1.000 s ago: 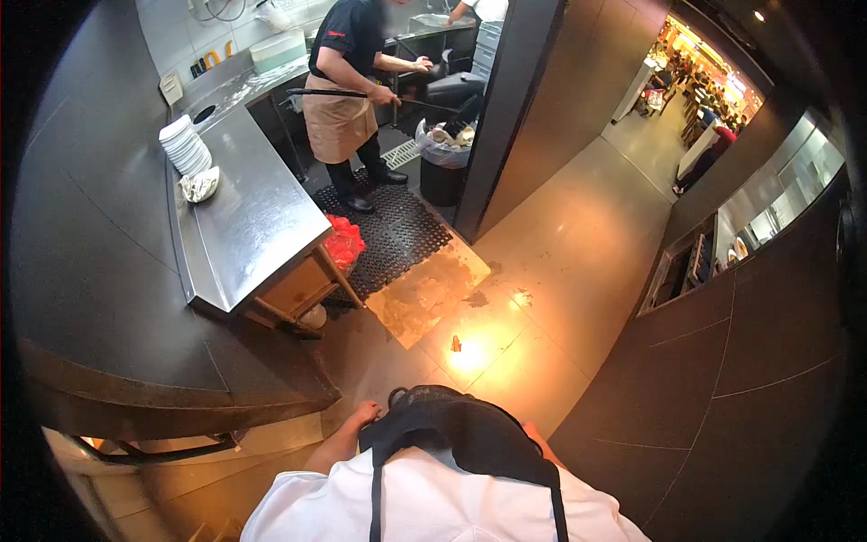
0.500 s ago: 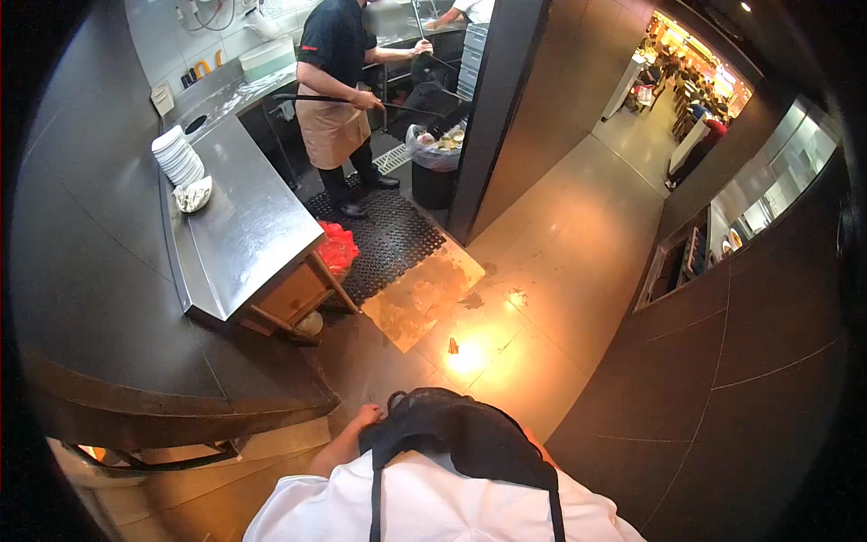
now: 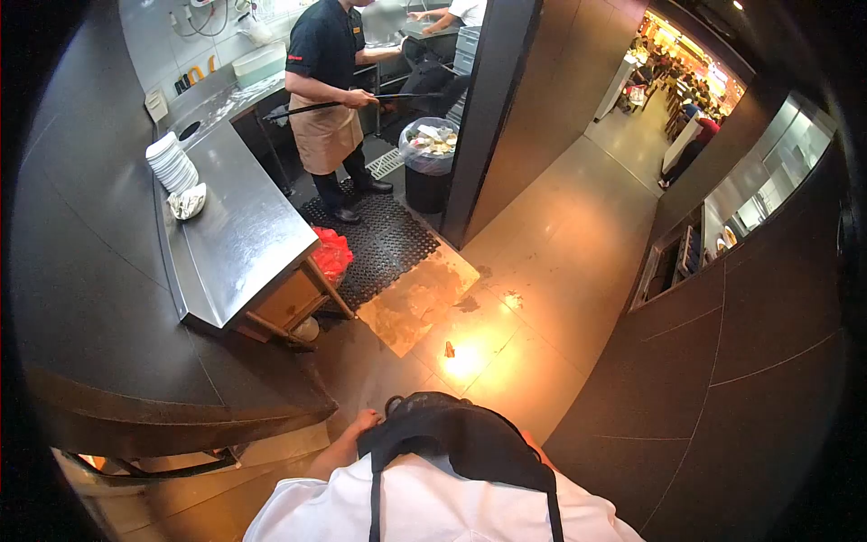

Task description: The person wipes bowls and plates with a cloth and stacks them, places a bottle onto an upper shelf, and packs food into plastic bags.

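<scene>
My left hand (image 3: 366, 421) is low in the view, left of my black apron (image 3: 452, 438). It looks closed, its fingers partly hidden, beside a dark object (image 3: 429, 398) with a black loop at its left end. I cannot make out what that object is, or whether the hand grips it. Only a strip of my right forearm (image 3: 535, 444) shows past the apron; the right hand is hidden. Ahead, a person in a dark shirt and tan apron (image 3: 327, 144) holds a long black handle (image 3: 316, 108).
A steel counter (image 3: 244, 226) at left bears stacked white dishes (image 3: 172, 163) and a crumpled cloth (image 3: 188, 201). A black bin (image 3: 424, 190) with a filled clear liner stands by the wall. On the floor are a rubber mat (image 3: 375, 257), flat cardboard (image 3: 420, 303) and a small brown scrap (image 3: 450, 349).
The person ahead has shifted the long handle and moved one arm, exposing more of the bin's contents. My view has shifted slightly; my left hand stays beside the dark object.
</scene>
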`<state>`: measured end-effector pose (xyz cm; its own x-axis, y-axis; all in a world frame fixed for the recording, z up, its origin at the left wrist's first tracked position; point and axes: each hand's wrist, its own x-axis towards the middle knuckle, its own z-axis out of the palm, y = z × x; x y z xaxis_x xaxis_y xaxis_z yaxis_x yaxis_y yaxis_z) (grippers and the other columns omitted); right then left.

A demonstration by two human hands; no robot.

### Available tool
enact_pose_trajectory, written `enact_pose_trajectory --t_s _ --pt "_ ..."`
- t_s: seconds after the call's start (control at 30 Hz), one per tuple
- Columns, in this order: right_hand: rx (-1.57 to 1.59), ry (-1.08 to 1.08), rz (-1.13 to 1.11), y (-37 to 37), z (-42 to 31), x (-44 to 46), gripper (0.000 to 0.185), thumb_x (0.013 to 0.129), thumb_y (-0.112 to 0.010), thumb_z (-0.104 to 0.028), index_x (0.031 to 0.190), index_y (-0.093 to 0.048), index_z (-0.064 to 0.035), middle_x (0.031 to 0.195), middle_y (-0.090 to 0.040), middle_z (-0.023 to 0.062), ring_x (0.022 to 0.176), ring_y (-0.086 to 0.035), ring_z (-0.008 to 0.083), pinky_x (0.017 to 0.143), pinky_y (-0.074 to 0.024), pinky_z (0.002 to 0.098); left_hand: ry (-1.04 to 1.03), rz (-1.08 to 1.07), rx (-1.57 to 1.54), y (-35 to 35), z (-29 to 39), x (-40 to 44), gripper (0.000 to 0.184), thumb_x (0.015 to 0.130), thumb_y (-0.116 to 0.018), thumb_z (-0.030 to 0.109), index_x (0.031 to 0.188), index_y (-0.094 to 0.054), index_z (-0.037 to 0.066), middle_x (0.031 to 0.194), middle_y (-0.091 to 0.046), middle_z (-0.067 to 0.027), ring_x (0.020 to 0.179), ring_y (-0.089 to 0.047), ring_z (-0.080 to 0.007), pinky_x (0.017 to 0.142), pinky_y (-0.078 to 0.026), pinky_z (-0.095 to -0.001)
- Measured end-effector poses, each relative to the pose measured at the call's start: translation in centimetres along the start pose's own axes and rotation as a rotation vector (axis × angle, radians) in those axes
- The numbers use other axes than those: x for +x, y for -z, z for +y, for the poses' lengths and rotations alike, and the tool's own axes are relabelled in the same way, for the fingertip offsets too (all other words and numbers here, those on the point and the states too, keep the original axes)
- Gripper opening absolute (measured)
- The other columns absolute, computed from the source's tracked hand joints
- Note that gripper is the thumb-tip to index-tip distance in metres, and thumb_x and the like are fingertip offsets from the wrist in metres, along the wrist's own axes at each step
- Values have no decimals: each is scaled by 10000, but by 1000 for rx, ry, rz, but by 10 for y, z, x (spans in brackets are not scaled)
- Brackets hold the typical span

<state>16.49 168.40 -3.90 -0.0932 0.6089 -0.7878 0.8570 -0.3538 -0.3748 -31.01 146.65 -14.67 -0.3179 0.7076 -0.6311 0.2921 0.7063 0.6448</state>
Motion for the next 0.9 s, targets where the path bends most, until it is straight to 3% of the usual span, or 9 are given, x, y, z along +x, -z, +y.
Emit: enact_pose_trajectory --t_s 0.13,0.23,0.4,0.67,0.9 --pt "1 -6 -3 -1 -1 2 532 835 -735 -508 1125 -763 -64 978 -760 144 939 -709 248 840 -527 390 36 -7 -117 3 10 -6 309 859 -652 329 890 -769 44 777 -734 -119 652 -667 -205 631 -528 -368" --pt "-3 -9 -5 1 -3 2 534 835 -736 -510 1125 -763 -62 977 -760 145 939 -709 248 840 -527 391 -8 21 -28 5 8 -1 292 863 -649 300 877 -758 29 753 -726 -115 609 -645 -202 594 -518 -374" --pt "-12 -22 -9 2 -4 9 538 834 -736 -512 1124 -762 -60 976 -760 147 939 -709 249 838 -526 391 29 -15 -79 4 4 0 287 863 -648 284 944 -764 34 775 -735 -123 633 -676 -217 601 -540 -380" --pt "49 85 -71 -31 69 89 493 847 -735 -451 1111 -758 -36 971 -756 150 914 -704 243 827 -523 393 -2 -24 42 3 7 -3 290 883 -630 294 962 -769 51 831 -747 -120 700 -700 -210 659 -550 -356" --pt "-5 85 -31 -2 22 38 503 857 -723 -460 1102 -752 -22 975 -755 156 914 -701 249 817 -520 393 49 -39 -17 4 13 -1 271 890 -641 280 934 -758 40 807 -741 -113 679 -687 -207 631 -538 -369"
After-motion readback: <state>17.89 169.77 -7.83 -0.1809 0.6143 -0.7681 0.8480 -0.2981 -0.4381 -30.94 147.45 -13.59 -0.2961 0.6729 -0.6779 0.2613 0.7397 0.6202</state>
